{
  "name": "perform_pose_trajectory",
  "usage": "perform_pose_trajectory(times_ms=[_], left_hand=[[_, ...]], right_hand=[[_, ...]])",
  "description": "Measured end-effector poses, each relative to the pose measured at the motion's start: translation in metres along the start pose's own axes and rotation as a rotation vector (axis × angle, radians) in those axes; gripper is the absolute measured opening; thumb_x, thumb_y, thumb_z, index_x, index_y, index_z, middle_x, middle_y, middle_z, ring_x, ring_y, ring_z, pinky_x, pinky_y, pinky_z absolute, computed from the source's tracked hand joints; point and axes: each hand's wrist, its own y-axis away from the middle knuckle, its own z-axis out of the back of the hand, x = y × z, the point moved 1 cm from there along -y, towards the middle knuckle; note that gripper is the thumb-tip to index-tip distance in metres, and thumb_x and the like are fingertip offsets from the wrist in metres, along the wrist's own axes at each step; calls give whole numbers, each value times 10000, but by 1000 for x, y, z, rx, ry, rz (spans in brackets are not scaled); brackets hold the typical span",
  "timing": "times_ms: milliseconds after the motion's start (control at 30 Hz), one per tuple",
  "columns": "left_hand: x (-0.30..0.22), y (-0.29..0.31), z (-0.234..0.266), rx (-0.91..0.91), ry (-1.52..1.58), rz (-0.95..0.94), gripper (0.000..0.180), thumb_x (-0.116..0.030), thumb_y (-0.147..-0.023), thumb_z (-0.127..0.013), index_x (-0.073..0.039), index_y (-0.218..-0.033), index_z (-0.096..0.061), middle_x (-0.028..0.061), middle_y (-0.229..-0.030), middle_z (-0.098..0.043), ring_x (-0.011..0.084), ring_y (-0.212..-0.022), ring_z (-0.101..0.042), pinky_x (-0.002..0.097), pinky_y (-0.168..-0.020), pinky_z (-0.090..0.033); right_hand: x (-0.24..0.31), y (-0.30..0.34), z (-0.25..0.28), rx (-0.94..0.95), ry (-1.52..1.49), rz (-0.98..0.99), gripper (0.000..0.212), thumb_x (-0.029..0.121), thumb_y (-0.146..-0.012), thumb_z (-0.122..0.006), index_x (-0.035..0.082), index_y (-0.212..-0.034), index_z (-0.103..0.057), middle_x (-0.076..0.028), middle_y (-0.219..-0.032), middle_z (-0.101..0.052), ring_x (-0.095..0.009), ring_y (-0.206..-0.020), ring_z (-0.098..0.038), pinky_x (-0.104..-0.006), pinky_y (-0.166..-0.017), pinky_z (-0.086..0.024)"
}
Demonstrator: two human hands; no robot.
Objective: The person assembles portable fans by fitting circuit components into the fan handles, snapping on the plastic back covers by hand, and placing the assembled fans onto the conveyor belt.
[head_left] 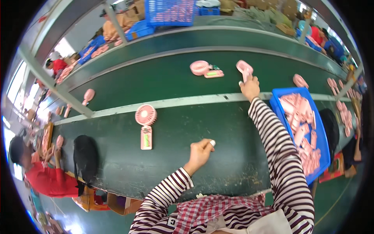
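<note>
Over the dark green bench, my left hand (pixel 200 155) is closed in a loose curl, with a white cover on one fingertip; nothing shows in it. My right hand (pixel 250 89) reaches across the metal rail and grips the handle of a pink handheld fan (pixel 244 67) on the far green belt. A white cover is on its thumb tip too. Left of my left hand lies another pink handheld fan (pixel 146 116), its round grille away from me and its handle open, showing a yellow-green part inside. Farther off, an opened pink fan (pixel 200 68) rests on the belt.
A blue crate (pixel 326 156) full of pink handle parts stands right of my right arm. The metal rail (pixel 187 100) divides bench and belt. Another pink piece (pixel 300 80) lies on the belt. At left, a person in red (pixel 50 181) works beside a black chair back (pixel 85 158).
</note>
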Motion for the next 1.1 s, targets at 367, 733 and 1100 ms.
perform_pose_trajectory(times_ms=[367, 733, 1100], left_hand=[[-7, 11, 3, -39, -15, -96, 179, -148, -830, -569, 16, -786, -626, 95, -590, -607, 146, -525, -585, 288, -511, -460], [-215, 68, 85, 52, 193, -811, 804, -148, -663, -700, -38, -1354, -306, 121, -1245, -426, 215, -1097, -473, 347, -890, -414], [-311, 172, 107, -324, -67, -1351, 1014, -423, -595, -766, 78, -1309, -248, 245, -1345, -307, 373, -1226, -338, 451, -974, -355]], right_hand=[[85, 147, 2, 192, -151, 315, 593, 205, -716, -670, -6, -1208, -414, -217, -1233, -407, -383, -1121, -402, -467, -917, -351], [20, 206, 48, 85, 0, 353, 455, 268, -739, -635, 7, -1098, -536, -198, -1167, -489, -367, -1062, -456, -449, -870, -388], [20, 235, 58, 27, 74, 432, 394, 240, -798, -546, 7, -1116, -531, -167, -1150, -496, -323, -1079, -451, -443, -890, -363]])
